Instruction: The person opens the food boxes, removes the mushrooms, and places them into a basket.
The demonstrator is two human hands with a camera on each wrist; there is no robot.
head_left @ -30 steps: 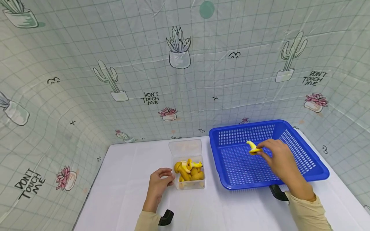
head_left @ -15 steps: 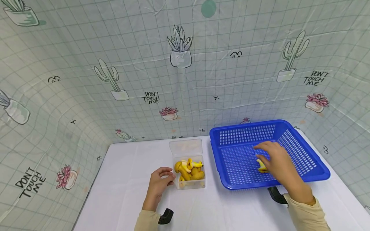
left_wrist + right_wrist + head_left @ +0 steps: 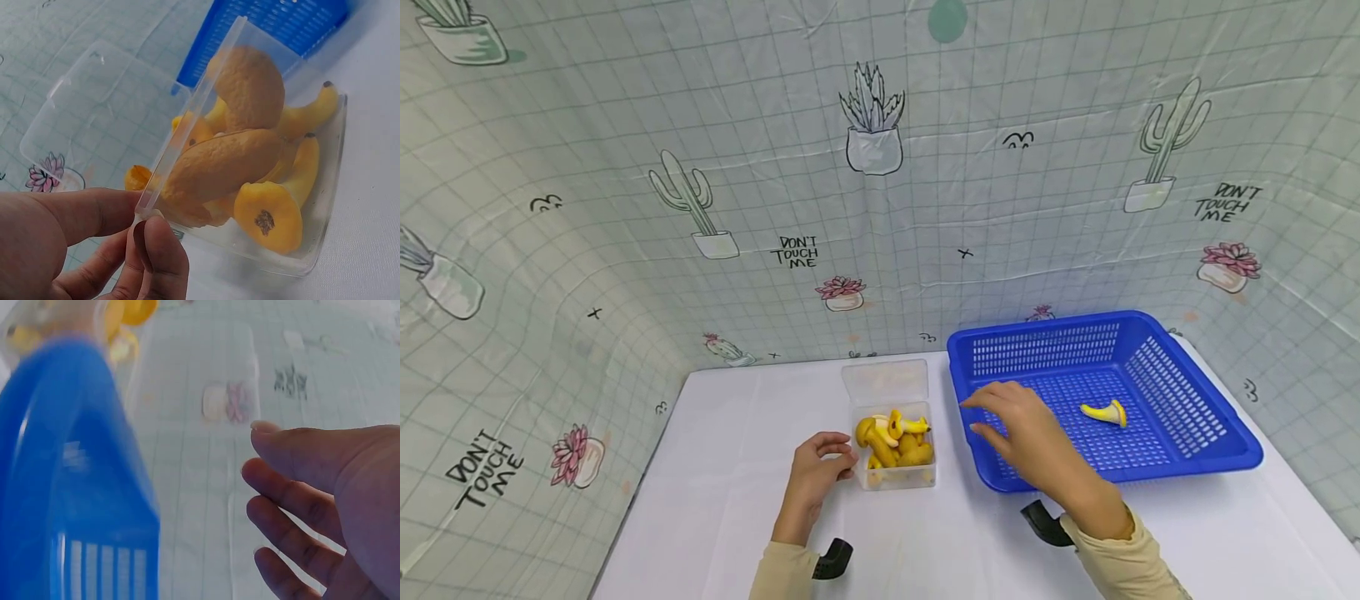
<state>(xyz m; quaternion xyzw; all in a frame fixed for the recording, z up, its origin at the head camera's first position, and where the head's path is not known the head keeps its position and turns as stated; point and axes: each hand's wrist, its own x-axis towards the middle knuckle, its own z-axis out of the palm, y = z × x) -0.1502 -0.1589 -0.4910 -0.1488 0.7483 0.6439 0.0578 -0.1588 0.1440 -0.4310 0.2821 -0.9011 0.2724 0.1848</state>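
In the head view, my left hand (image 3: 814, 479) pinches the left edge of a small clear plastic box (image 3: 901, 478). The left wrist view shows my thumb and fingers at a corner of its rim. Inside lie several yellow and brownish mushrooms (image 3: 219, 169), with rounded or flared caps. My right hand (image 3: 1028, 435) hovers over the left side of a blue plastic basket (image 3: 1228, 457), fingers spread and holding nothing. One yellow mushroom (image 3: 1107, 412) with a pale stem end and flared cap lies on its side on the basket floor.
The box's clear lid (image 3: 886, 382) stands folded back behind it. White cloth (image 3: 730, 483) covers the table. A patterned curtain (image 3: 752, 167) rises at the back and sides. Each wrist carries a black camera mount.
My right hand let go of the yellow mushroom, which now lies in the basket, and moved left toward the basket's left rim. My left hand stayed at the box.
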